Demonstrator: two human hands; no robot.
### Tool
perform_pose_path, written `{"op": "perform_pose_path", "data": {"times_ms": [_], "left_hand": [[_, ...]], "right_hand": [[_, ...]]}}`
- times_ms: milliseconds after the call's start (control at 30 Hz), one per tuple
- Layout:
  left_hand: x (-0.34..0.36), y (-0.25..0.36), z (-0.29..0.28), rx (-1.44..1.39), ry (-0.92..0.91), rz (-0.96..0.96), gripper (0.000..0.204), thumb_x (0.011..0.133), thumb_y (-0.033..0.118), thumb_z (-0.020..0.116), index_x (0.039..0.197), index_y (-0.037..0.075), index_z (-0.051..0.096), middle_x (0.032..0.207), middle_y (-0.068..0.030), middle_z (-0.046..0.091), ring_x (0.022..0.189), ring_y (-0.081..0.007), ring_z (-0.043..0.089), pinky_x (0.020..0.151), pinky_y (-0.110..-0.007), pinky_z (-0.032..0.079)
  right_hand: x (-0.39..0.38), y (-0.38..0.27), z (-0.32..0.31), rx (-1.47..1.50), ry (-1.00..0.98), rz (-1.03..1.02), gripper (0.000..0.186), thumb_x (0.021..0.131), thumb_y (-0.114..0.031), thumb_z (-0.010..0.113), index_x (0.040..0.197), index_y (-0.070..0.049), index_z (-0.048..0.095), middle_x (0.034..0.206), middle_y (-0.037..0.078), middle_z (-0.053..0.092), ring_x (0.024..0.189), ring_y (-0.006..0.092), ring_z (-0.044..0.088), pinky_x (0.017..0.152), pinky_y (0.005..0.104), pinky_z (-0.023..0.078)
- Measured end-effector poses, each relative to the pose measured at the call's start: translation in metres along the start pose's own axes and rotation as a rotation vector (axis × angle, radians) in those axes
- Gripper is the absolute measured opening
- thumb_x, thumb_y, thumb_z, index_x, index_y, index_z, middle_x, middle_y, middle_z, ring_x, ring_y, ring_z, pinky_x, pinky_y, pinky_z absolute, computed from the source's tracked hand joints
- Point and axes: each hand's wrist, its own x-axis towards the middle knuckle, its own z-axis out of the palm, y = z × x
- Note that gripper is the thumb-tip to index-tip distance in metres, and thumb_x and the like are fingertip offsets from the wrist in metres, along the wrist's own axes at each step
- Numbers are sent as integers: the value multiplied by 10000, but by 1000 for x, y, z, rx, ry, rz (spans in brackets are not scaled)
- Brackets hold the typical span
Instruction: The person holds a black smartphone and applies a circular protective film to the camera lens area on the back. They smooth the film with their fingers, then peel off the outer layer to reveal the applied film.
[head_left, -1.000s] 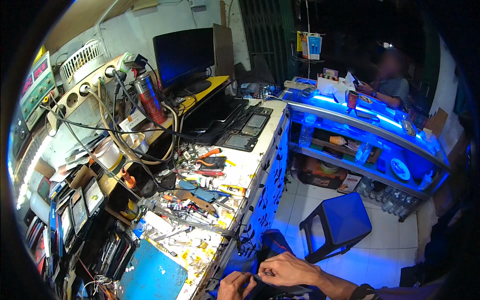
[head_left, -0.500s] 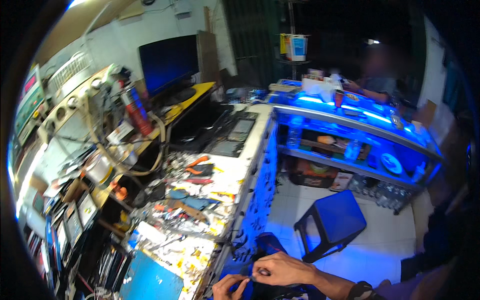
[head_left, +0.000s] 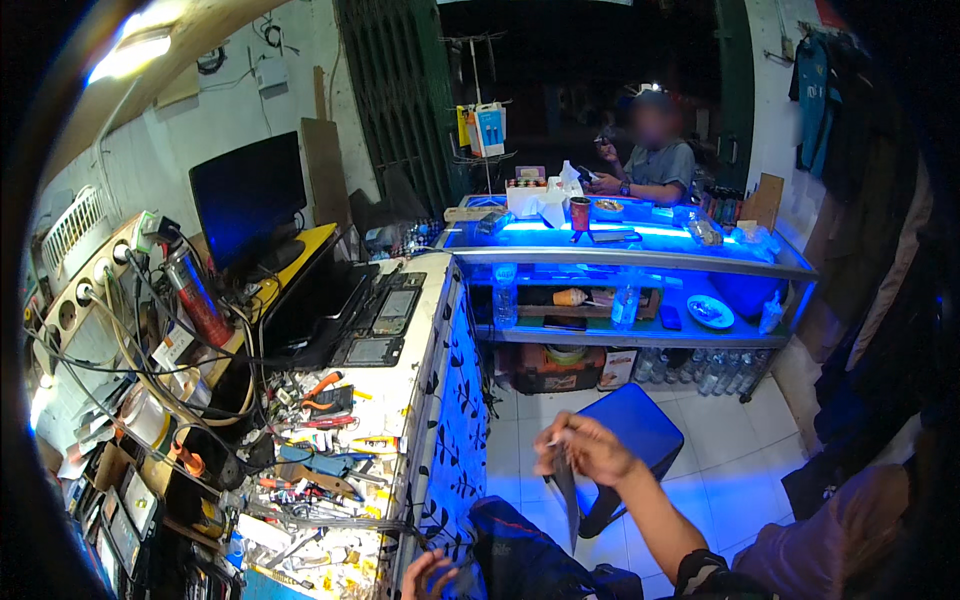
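Head view: right hand [head_left: 592, 450] raised above blue plastic stool [head_left: 630, 428], fingers pinched closed on thin grey strip [head_left: 566, 495] hanging down toward dark bag [head_left: 530, 555] at lap. Left hand [head_left: 428, 575] low beside bag, fingers curled, grip unclear. Pulling apparently underway, unfinished. Cluttered white workbench [head_left: 425, 330] crowding close at left.

Left hand [head_left: 428, 577] cut by bottom edge; grasp unclear.
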Motion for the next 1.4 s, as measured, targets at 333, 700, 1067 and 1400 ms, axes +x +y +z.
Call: {"op": "perform_pose_path", "data": {"times_ms": [333,700,1067,1400], "left_hand": [[42,1,16,-652,-289,-68,1277,532,368,880,1450,121,27,1348,-121,336,1220,-377,409,1003,-565,372],[15,-56,14,129,-295,-249,1169,573,547,851,1390,-21,238,1313,-138,406,1214,-221,422,987,-359,377],[14,-47,5,208,-151,-268,418,930,204,602,1257,-24,477,1054,-42,589,880,-65,532,689,-223,426],[20,-12,-19,551,-240,-341,140,919,93,595,986,-29,607,639,68,480,541,5,362,450,-195,256]], "right_hand": [[-4,-68,35,396,-552,12,436,794,-142,532,1172,-59,332,448,-6,356,323,88,337,308,241,240],[16,48,96,-433,33,-50,87,930,-49,555,995,-6,594,862,10,609,793,47,554,722,216,461],[0,72,109,-618,165,-121,148,905,-115,626,992,-12,687,974,83,691,900,117,635,794,261,503],[-6,49,92,-786,-226,121,227,865,-192,679,996,-9,653,794,41,675,706,75,596,663,239,498]]}}
